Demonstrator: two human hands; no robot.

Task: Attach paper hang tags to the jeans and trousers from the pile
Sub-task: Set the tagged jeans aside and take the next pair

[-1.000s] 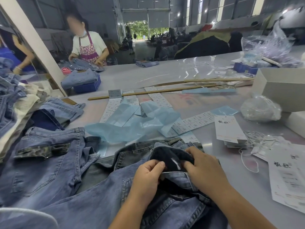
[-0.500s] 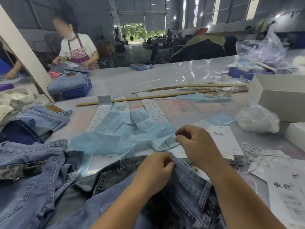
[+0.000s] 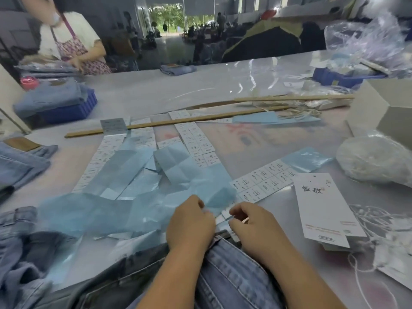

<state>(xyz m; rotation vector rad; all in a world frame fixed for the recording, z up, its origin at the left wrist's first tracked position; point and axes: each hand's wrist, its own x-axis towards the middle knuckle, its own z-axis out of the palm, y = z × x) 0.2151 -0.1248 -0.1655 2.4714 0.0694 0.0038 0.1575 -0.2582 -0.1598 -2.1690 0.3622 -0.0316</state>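
Jeans (image 3: 234, 275) lie right under both wrists. Left hand (image 3: 189, 221) and right hand (image 3: 252, 224) have their fingers curled, pinching at a sticker strip (image 3: 263, 181); what exactly, can't tell. Hang tags (image 3: 323, 208) sit just right of the fingers. That loose blue backing paper (image 3: 124, 208) could snag and drag the stickers off the counter (image 3: 223, 85).

Bare table (image 3: 156, 90) beyond wooden slat (image 3: 169, 123); blue backing paper (image 3: 124, 197) clutters near side.

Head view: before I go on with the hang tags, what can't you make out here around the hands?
- What the right hand and left hand pinch: something small and white, hidden by the curled fingers.
- Print on the sticker sheet: too small to read.
- The jeans: cut off by the bottom edge, waistband covered by the hands.
- Lower tags in the hang tag stack: hidden by the top tag.
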